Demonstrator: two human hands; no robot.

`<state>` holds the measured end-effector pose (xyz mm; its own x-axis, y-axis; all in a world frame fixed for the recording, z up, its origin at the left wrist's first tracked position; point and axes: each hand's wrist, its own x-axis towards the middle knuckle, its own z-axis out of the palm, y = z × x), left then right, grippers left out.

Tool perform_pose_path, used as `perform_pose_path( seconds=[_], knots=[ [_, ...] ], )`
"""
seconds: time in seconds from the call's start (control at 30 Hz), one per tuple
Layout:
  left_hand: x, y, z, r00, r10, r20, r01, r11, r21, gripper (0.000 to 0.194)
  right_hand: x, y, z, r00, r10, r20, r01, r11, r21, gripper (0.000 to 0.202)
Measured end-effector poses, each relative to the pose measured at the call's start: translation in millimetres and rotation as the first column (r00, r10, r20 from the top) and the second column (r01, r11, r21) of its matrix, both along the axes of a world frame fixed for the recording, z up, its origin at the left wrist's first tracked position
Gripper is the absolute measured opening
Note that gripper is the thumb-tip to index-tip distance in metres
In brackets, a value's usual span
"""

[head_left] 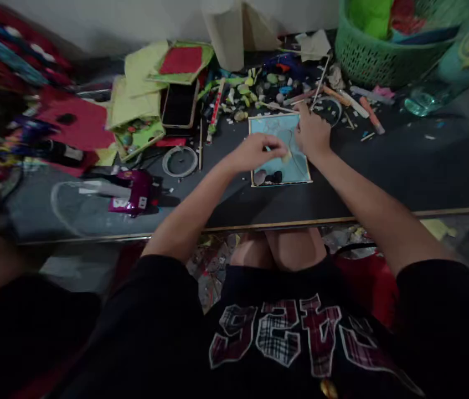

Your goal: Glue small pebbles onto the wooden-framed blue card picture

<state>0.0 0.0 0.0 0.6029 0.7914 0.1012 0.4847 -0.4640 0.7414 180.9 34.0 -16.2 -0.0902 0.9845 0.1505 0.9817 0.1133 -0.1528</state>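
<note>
the left hand (259,151) is positioned over the middle of the light blue panel (294,172), thumb and fingertips drawn close together beside a small yellowish spot; whether a piece is pinched there cannot be told. the right hand (313,133) is set at the panel's upper right corner, fingers bent down against the border; whether it grasps the edge or only presses on it cannot be told. the panel lies flat on the bench (408,166), between the hands and near the front edge, with thin pale strips along its border and curved lines on its face. a grey stone (259,177) and a dark stone (276,177) sit side by side in its lower left corner. risk: if the right hand slackens or pushes sideways, the panel may slide and the left fingertips may miss their spot. risk: if the left wrist drops, it may knock the two stones, should they be loose. beyond the far border, a heap of pebbles (261,88) and a clear ring (334,111) lie close by; a sweep of the right hand may scatter loose pieces onto the panel. further right, thick coloured sticks (371,114) may roll if struck, and the bottle (423,100) near the green basket (377,58) may tip if the right arm swings wide.
</note>
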Motion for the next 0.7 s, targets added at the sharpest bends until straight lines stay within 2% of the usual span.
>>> perform_pose_path(
  seconds=[0.13,0.27,0.43,0.7],
  knots=[
    [-6,-1,-10.2,0.998,0.015,-0.056,-0.018,0.998,-0.057,0.028,1,2,-5.1,1.000,0.004,-0.031,-0.003,1.000,0.002,0.051],
    [-23,5,-18.3,0.999,0.040,0.002,-0.040,0.986,-0.159,0.028,4,5,-7.7,0.996,0.001,-0.090,-0.002,1.000,-0.004,0.051],
    [-36,9,-29.1,0.999,-0.023,0.029,0.024,0.999,-0.039,0.025,8,8,-5.3,0.991,0.014,-0.131,-0.019,0.999,-0.037,0.050],
    [-34,10,-32.0,0.992,-0.106,0.074,0.109,0.993,-0.035,0.021,11,8,-7.0,0.985,0.038,-0.169,-0.042,0.999,-0.021,0.040]
  ],
)
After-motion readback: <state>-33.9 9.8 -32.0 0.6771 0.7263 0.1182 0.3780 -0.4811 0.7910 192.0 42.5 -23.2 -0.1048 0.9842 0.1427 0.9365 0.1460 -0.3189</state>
